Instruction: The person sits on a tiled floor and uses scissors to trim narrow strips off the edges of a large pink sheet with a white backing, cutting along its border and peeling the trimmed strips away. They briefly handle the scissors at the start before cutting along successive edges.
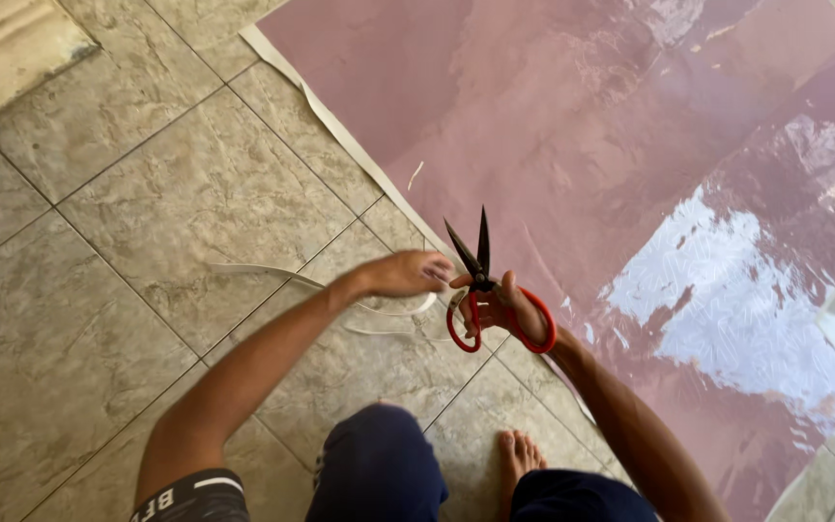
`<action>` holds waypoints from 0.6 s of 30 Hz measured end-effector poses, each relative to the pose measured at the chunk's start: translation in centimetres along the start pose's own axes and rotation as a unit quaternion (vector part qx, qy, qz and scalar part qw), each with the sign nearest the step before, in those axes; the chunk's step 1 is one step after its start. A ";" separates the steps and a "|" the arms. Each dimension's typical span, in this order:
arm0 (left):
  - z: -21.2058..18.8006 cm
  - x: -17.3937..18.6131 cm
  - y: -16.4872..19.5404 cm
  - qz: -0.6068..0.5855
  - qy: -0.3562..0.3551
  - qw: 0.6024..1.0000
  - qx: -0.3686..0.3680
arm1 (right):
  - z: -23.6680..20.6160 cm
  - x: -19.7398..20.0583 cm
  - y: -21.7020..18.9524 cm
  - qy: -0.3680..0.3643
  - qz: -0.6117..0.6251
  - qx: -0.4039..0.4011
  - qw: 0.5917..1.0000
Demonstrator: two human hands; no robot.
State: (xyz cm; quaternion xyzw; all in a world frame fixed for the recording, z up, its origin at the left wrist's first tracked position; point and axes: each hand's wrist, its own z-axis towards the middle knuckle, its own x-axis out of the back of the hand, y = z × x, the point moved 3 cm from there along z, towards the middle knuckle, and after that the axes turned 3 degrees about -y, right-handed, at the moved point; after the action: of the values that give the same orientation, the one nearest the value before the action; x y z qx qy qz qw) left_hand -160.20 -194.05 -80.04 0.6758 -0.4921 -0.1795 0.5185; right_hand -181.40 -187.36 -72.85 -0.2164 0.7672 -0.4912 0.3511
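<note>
The right hand [514,311] grips the red-handled scissors [480,290], blades slightly parted and pointing up over the edge of the glossy mauve sheet [572,145]. Just left, the left hand [403,275] pinches a thin white strip [379,314] curling across the tiled floor [147,222].

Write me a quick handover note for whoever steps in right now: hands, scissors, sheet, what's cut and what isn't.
Right hand: holds the red-handled scissors, blades slightly open, tips pointing away from the person, above the sheet's near-left edge.
Left hand: beside the scissors, at the end of a thin pale strip that curls over the tiled floor.
Pink glossy sheet: lies flat on the floor, with a pale border along its left edge.
Done: the curled strip appears already cut loose near the hands.
Left: the pale border farther up that edge looks still attached.
</note>
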 end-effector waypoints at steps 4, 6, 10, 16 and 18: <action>-4.9 -4.5 1.2 0.115 -0.072 0.990 -0.027 | 0.3 -4.1 -2.1 -0.068 0.057 0.027 0.996; -8.6 -4.3 1.7 0.011 -0.023 0.999 -0.042 | 0.6 -5.9 -3.3 -0.098 0.086 0.043 0.991; -13.7 -1.3 5.2 -0.267 0.128 0.947 -0.126 | 1.7 -8.4 -5.6 -0.136 0.041 0.066 0.988; -18.3 1.3 12.2 -0.139 0.338 0.909 -0.200 | 4.3 -10.2 -7.0 -0.135 -0.075 0.082 0.985; -19.1 1.2 13.3 -0.139 0.357 0.904 -0.191 | 4.6 -10.6 -7.3 -0.148 -0.069 0.103 0.981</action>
State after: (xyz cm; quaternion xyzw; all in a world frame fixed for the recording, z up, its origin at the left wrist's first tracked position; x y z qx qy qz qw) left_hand -151.66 -184.80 -60.41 0.6440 -0.1310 -0.0871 0.7486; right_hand -171.04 -186.07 -64.06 -0.3018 0.6354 -0.5534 0.4460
